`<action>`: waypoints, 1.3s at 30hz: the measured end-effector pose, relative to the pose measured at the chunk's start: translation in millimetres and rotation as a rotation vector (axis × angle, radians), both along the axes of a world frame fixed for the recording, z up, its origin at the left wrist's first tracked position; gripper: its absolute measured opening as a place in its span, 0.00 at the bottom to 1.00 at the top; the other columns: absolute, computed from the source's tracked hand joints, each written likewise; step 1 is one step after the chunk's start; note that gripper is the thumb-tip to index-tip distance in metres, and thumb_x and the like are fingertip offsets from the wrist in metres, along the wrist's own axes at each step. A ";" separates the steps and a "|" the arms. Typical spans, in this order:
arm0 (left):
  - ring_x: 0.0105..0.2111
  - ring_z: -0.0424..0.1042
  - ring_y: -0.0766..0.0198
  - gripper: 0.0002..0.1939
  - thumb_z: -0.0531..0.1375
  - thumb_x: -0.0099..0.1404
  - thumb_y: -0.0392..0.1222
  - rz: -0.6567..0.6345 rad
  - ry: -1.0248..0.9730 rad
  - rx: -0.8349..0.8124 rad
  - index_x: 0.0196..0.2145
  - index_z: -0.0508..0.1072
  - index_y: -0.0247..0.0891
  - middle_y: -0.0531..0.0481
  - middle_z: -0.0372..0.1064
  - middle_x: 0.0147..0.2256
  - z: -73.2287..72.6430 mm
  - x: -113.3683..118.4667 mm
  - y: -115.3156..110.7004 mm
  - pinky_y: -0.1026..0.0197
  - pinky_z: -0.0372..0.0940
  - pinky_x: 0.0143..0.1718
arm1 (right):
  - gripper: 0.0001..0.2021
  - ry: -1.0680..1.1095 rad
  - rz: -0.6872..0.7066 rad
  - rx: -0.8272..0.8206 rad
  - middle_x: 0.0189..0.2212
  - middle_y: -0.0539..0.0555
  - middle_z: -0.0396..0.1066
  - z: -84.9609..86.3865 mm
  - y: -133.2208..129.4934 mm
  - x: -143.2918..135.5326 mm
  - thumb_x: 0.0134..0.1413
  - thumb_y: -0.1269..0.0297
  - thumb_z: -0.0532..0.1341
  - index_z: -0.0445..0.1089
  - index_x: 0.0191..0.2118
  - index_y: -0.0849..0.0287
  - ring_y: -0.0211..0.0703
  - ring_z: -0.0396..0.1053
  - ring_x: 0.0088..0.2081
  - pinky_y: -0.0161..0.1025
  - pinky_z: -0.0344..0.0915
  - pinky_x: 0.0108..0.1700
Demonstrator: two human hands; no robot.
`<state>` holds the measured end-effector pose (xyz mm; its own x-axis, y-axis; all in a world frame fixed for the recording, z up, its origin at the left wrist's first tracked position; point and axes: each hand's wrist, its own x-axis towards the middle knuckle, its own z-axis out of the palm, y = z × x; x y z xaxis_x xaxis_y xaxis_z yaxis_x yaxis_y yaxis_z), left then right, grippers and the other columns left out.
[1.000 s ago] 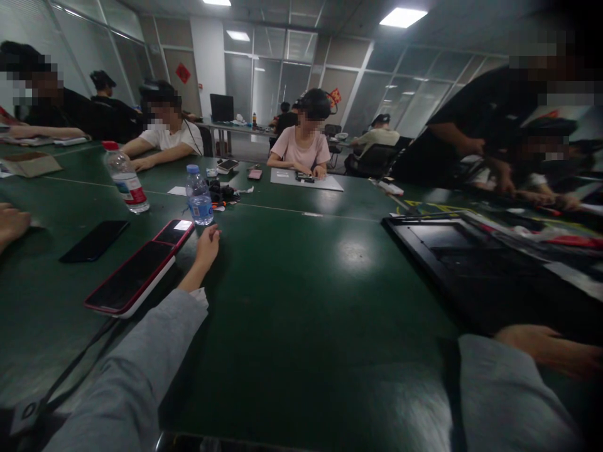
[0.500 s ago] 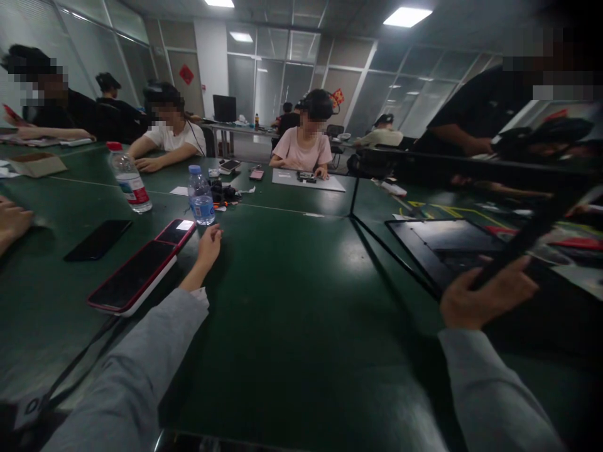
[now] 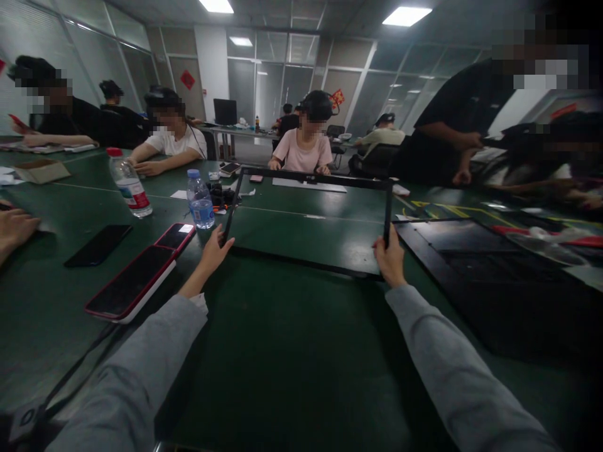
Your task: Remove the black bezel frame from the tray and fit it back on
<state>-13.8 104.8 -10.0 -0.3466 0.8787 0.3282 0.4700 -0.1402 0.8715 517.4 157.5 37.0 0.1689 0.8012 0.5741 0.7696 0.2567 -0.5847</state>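
Observation:
A thin black rectangular frame (image 3: 311, 263) is held upright over the green table (image 3: 292, 351), and the tabletop shows through its opening. My left hand (image 3: 214, 252) grips its left side near the lower corner. On the opposite side, my right hand (image 3: 391, 256) has its fingers closed round the lower right edge. To the right of my right hand lies a large black panel (image 3: 475, 270), flat on the table. A phone in a red case (image 3: 134, 279), resting on a white object, is left of my left hand.
A blue-capped bottle (image 3: 201, 204) stands just beyond my left hand, with a red-capped bottle (image 3: 132, 188) farther left. A black phone (image 3: 98, 245) lies nearby. Another person's hand (image 3: 16, 226) rests at the left edge. Several people sit around; one stands at the right.
The black frame has swung from the right to the centre. My right hand has moved left with it, and my left hand has closed on its left side.

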 end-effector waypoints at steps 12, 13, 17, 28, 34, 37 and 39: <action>0.61 0.69 0.41 0.20 0.54 0.70 0.36 0.201 0.175 -0.104 0.57 0.73 0.30 0.29 0.72 0.56 0.2 -3.3 1.9 0.39 0.59 0.66 | 0.34 0.349 0.299 -0.474 0.40 0.56 0.75 -34.3 46.1 -4.0 0.43 0.58 0.65 0.64 0.59 0.59 0.48 0.75 0.38 0.51 0.76 0.48; 0.61 0.69 0.41 0.20 0.54 0.70 0.36 0.209 0.175 -0.106 0.57 0.74 0.30 0.29 0.72 0.56 0.8 -2.4 1.6 0.39 0.59 0.65 | 0.33 0.366 0.339 -0.471 0.41 0.56 0.75 -36.9 43.9 -0.5 0.42 0.59 0.65 0.64 0.58 0.57 0.48 0.75 0.40 0.51 0.76 0.50; 0.59 0.70 0.42 0.19 0.55 0.69 0.35 0.237 0.164 -0.084 0.55 0.75 0.32 0.31 0.73 0.55 5.6 1.0 -1.3 0.39 0.59 0.65 | 0.33 0.373 0.384 -0.416 0.48 0.57 0.75 -51.0 31.2 9.5 0.40 0.60 0.67 0.65 0.58 0.52 0.53 0.75 0.51 0.59 0.68 0.62; 0.55 0.72 0.41 0.16 0.61 0.65 0.40 0.277 0.233 -0.084 0.48 0.80 0.34 0.33 0.76 0.48 9.0 -0.3 -11.6 0.40 0.60 0.63 | 0.34 0.428 0.285 -0.249 0.59 0.63 0.71 -69.4 19.4 -2.7 0.37 0.66 0.61 0.67 0.57 0.56 0.59 0.64 0.66 0.61 0.54 0.72; 0.55 0.70 0.36 0.11 0.63 0.62 0.39 0.281 0.321 -0.086 0.41 0.82 0.34 0.33 0.75 0.44 6.1 -0.2 -9.9 0.33 0.58 0.63 | 0.32 0.437 0.255 -0.238 0.58 0.63 0.72 -69.6 31.1 -1.2 0.35 0.69 0.60 0.69 0.54 0.57 0.58 0.67 0.65 0.61 0.57 0.71; 0.57 0.68 0.35 0.10 0.64 0.62 0.38 0.277 0.298 -0.088 0.40 0.81 0.34 0.32 0.74 0.44 3.6 0.0 -8.6 0.31 0.57 0.64 | 0.31 0.409 0.243 -0.238 0.58 0.64 0.72 -68.4 35.6 -3.0 0.36 0.70 0.59 0.69 0.53 0.59 0.58 0.67 0.64 0.59 0.58 0.71; 0.59 0.66 0.34 0.12 0.64 0.62 0.39 0.281 0.274 -0.085 0.43 0.81 0.34 0.31 0.73 0.46 3.5 1.4 -8.9 0.30 0.55 0.64 | 0.30 0.362 0.227 -0.228 0.58 0.64 0.72 -67.2 36.4 -5.4 0.38 0.71 0.59 0.69 0.54 0.59 0.57 0.68 0.63 0.57 0.59 0.71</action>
